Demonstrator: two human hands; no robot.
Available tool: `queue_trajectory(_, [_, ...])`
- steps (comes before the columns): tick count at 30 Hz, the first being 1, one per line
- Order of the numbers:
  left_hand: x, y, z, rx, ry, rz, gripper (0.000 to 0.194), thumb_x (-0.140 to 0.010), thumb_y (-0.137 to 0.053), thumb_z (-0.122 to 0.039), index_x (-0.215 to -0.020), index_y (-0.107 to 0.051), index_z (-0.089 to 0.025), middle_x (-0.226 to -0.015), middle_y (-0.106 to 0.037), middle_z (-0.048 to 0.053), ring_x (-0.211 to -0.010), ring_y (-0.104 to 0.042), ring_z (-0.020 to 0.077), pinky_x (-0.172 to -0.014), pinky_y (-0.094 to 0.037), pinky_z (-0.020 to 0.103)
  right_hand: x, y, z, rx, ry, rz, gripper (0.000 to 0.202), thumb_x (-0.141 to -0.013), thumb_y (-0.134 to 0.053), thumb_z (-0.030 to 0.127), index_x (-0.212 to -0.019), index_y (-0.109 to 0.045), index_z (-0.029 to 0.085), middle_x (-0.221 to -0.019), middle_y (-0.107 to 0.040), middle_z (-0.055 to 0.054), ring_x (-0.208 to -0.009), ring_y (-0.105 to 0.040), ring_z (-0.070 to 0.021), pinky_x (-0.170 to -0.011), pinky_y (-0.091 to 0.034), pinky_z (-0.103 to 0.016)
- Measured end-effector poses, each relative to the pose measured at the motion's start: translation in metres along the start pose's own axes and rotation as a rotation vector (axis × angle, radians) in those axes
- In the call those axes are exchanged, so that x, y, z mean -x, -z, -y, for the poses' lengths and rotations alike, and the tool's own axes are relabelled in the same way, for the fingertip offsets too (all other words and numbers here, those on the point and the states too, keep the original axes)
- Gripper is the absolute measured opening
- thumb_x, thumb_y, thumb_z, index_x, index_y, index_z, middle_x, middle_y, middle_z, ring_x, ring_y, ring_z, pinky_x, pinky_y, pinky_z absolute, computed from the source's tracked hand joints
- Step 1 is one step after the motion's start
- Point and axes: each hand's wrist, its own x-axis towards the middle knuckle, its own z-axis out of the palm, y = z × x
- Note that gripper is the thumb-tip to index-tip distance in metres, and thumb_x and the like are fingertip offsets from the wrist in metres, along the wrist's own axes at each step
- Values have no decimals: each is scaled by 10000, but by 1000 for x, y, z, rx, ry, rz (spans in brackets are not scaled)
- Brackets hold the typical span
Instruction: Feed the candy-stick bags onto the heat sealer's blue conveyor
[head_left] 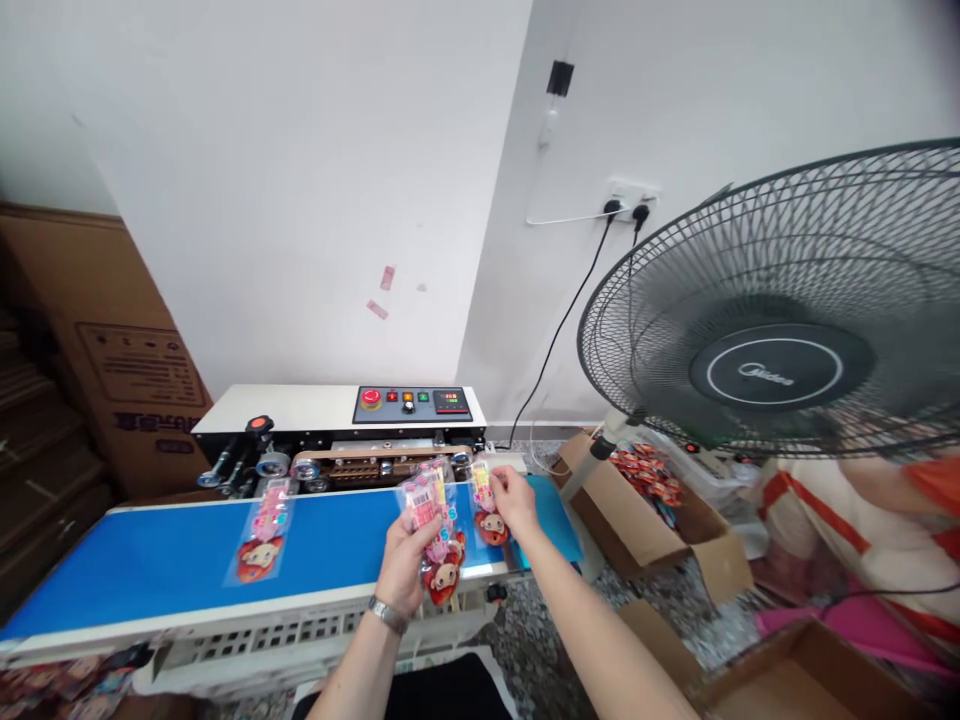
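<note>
My left hand (406, 562), with a metal-banded watch on its wrist, grips several clear plastic packets (442, 568) printed with a red-haired cartoon figure. My right hand (514, 502) pinches one such packet (489, 515) by its side, at the right end of a blue conveyor belt (337, 535). That packet's upper end lies at the feed side of the band sealing machine (390, 455). Farther left, another packet (260, 540) lies on the belt with its top at the machine's rollers. Whether the packet's top edge is between the bands I cannot tell.
A large floor fan (765, 370) stands close on the right. Behind its pole is an open cardboard box (622, 520) with orange packets. Another open box (810, 670) sits lower right, near a person's arm (889, 490). Large cartons (112, 350) stand at left.
</note>
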Motion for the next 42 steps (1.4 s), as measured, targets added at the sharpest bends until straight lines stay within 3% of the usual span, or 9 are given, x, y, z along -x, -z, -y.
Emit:
queue_trajectory(3, [1,1,0,8,18,62,343,-606,-735,-236,-906,-644,-99,-845,-701,124,-712,-655,229,-680,-506,341,2,-3,21,-19,52,42,220,-760,-511,256,-940,-621,192,-814,-666,-64,-777,-624,-221,-733,-454,-318])
queue_trajectory(7, [4,1,-2,22,63,148,317,-635,-717,-232,-912,-644,-95,-831,-698,124,-689,-650,218,-666,-504,330,22,17,53,-390,263,204,383,-837,-441,344,-1197,-495,223,-1087,-600,-70,-892,-598,-177,-714,-482,-268])
queue_trajectory(10, [6,1,-2,7,45,168,318,-621,-727,-222,-907,-649,-107,-813,-695,107,-660,-639,198,-649,-499,311,39,36,70,-397,449,349,343,-800,-523,350,-1125,-569,253,-1017,-618,-40,-826,-591,-166,-675,-486,-251])
queue_trajectory(13, [8,1,-1,-5,21,197,332,-634,-716,-225,-942,-643,-122,-880,-690,112,-729,-638,210,-711,-491,334,48,44,77,-285,508,339,304,-775,-562,313,-1069,-618,261,-878,-634,-24,-741,-580,-158,-683,-478,-262])
queue_trajectory(17, [10,1,-3,-24,-7,201,317,-628,-716,-213,-927,-649,-132,-875,-684,93,-719,-621,184,-713,-476,307,51,45,78,-273,491,356,356,-776,-560,294,-1130,-585,266,-881,-637,-18,-714,-579,-152,-674,-476,-260])
queue_trajectory(24, [13,2,-4,-23,-48,215,275,-603,-732,-224,-852,-673,-122,-764,-668,70,-617,-565,135,-629,-427,248,56,44,76,-295,473,393,270,-776,-567,340,-1007,-648,224,-794,-649,-28,-688,-591,-171,-643,-490,-270])
queue_trajectory(30, [13,1,-6,2,-15,242,350,-532,-771,-259,-838,-684,-112,-734,-644,69,-587,-531,122,-620,-410,250,54,41,71,-246,478,421,409,-764,-589,376,-1147,-577,230,-805,-658,-38,-637,-600,-170,-608,-511,-262])
queue_trajectory(36, [12,1,-9,14,28,209,401,-443,-811,-298,-762,-683,-94,-664,-612,56,-546,-503,107,-586,-399,251,49,39,64,-162,529,347,352,-743,-581,449,-1006,-648,226,-901,-681,-62,-685,-637,-189,-629,-536,-248])
queue_trajectory(42, [12,-3,-2,47,13,159,431,-392,-826,-338,-705,-679,-81,-647,-610,43,-536,-501,95,-610,-408,256,46,33,54,-137,485,314,408,-672,-616,514,-939,-684,214,-949,-689,-49,-819,-656,-223,-690,-551,-224])
